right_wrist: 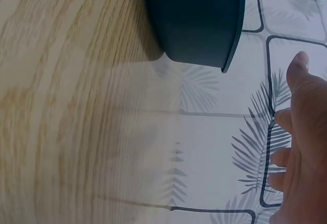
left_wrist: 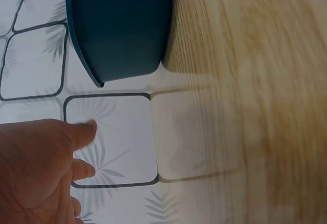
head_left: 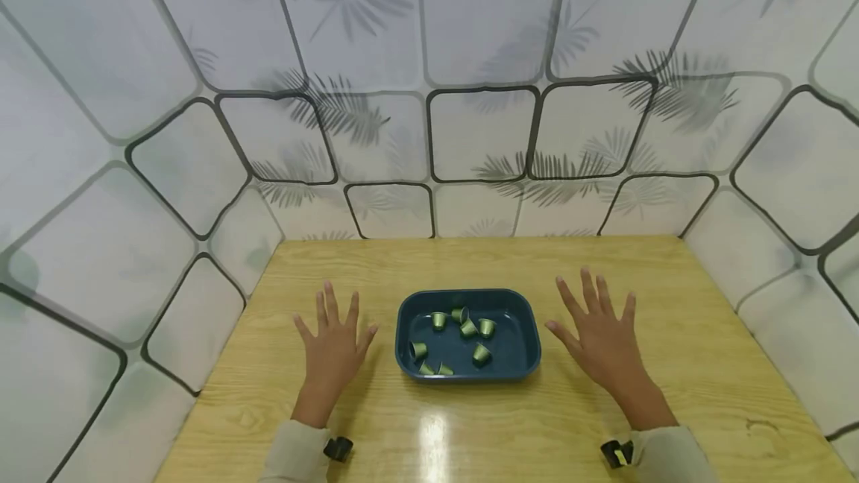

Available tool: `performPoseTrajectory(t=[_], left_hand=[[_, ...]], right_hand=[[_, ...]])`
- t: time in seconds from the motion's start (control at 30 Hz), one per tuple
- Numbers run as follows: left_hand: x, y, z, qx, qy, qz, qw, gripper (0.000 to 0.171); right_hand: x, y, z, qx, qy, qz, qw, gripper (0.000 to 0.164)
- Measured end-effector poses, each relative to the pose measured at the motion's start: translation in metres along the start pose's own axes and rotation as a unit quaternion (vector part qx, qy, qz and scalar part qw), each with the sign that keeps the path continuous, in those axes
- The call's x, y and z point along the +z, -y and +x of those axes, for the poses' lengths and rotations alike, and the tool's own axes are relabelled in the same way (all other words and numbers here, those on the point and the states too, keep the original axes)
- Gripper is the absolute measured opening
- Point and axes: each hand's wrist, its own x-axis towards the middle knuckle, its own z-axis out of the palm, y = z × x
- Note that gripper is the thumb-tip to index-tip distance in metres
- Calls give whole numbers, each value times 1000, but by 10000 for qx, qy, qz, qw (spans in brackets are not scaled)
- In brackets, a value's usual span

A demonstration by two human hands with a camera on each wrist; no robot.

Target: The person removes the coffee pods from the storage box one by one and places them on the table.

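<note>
A dark blue rectangular tray (head_left: 470, 377) lies on the wooden table, with several small green coffee capsules (head_left: 481, 353) scattered inside it. Some capsules stand upside down, others lie on their sides. To the tray's left, my left hand (head_left: 332, 352) is spread with straight fingers and holds nothing. My right hand (head_left: 604, 345) is spread likewise on the right side, apart from the tray. In the left wrist view the tray's outer wall (left_wrist: 120, 35) shows beyond the thumb. From the right wrist, the tray's other end (right_wrist: 196, 25) is visible; the capsules are hidden there.
The light wooden table (head_left: 376, 431) reaches back to a patterned wall covering (head_left: 479, 133) with leaves and rounded outlines. Similar panels (head_left: 87, 244) close in the left and right sides. A small black device sits at each wrist, the left one (head_left: 338, 449) by the sleeve.
</note>
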Motion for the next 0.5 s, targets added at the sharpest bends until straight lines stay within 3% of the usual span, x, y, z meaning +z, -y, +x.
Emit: performPoseTrajectory(t=[0.2,0.5], left_hand=[[-4,-6,-1,0,230,-115,9997,62],[-4,-22,1,17,638,-1020,9927,60]], right_hand=[[-1,5,0,-131,52,314,9994,74],[-5,26,2,-295,-114,561,9979,58]])
